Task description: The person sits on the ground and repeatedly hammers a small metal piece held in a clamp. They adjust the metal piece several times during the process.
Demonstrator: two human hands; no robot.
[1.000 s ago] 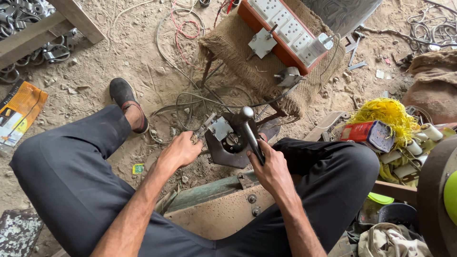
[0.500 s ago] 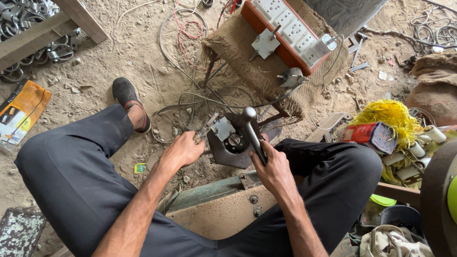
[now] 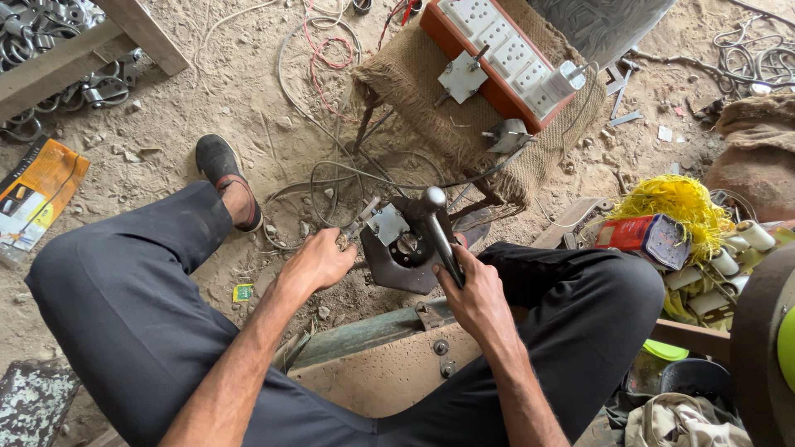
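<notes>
I sit over a small hand press (image 3: pixel 406 252) with a dark base plate, set on a wooden beam between my knees. My right hand (image 3: pixel 474 291) is closed round its black lever (image 3: pixel 439 223), which ends in a rounded metal knob. My left hand (image 3: pixel 319 261) rests at the left side of the press, fingers curled at a small square metal plate (image 3: pixel 387 223) lying on the press. What the fingertips pinch is hidden.
A burlap-covered stool (image 3: pixel 464 132) ahead carries an orange power strip (image 3: pixel 497 50) and metal plates. Loose wires lie on the dirt floor. Yellow twine (image 3: pixel 679 203), a red packet and white spools sit at the right. Metal rings (image 3: pixel 41 33) are piled far left.
The view has shifted slightly. My left hand has stayed at the press's left side and my right hand keeps its hold on the lever; nothing else visibly moved.
</notes>
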